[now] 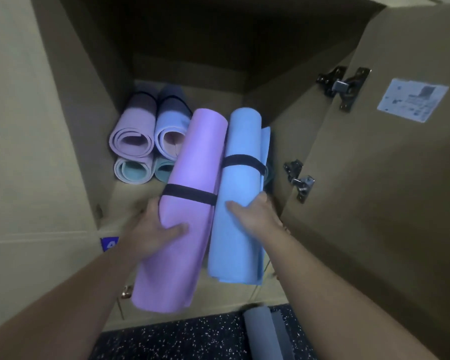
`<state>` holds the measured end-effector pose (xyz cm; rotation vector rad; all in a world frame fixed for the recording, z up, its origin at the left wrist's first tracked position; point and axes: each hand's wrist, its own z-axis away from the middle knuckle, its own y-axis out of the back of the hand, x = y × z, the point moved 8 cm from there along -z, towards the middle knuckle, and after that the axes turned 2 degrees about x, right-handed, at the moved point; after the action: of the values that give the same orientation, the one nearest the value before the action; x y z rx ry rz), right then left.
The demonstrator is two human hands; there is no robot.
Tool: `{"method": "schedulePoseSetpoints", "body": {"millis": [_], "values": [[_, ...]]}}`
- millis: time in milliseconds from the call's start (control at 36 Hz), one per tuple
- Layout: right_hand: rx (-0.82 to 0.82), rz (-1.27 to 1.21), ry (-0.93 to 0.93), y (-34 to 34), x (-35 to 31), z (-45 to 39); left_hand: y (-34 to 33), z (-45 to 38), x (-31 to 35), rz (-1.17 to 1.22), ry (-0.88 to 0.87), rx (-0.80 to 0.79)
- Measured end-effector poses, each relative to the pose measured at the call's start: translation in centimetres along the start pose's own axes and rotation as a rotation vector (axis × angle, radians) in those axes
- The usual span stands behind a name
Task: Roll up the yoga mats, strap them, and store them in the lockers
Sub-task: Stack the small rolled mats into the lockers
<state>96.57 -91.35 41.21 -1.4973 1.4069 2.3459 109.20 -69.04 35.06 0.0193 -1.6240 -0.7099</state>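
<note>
My left hand (156,229) grips the purple mat (190,203), right hand (255,216) the blue mat (240,198); right fingers are hidden behind the roll.

One head-worn camera looks forward and down, close, into an open locker (109,162). Its door (374,178) fills the right edge. Speckled floor (166,341) shows along the bottom edge.

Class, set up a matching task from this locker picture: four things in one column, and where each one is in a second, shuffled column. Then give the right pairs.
Things
1. purple mat
2. blue mat
3. grey mat
4. paper label

Places
A. on the speckled floor
B. held in the left hand
C. stuck on the inside of the open locker door
D. held in the right hand

Pairs: 1-B, 2-D, 3-A, 4-C
</note>
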Motion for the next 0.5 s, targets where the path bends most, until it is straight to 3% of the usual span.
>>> {"method": "schedulePoseSetpoints", "body": {"millis": [250, 500], "values": [[-0.106, -0.064, 0.029, -1.0, 1.0, -2.9, 0.0, 1.1, 2.0, -0.166, 0.073, -0.014], [-0.078, -0.04, 0.05, -1.5, 1.6, -3.9, -0.5, 1.3, 2.2, -0.246, 0.1, -0.005]]}}
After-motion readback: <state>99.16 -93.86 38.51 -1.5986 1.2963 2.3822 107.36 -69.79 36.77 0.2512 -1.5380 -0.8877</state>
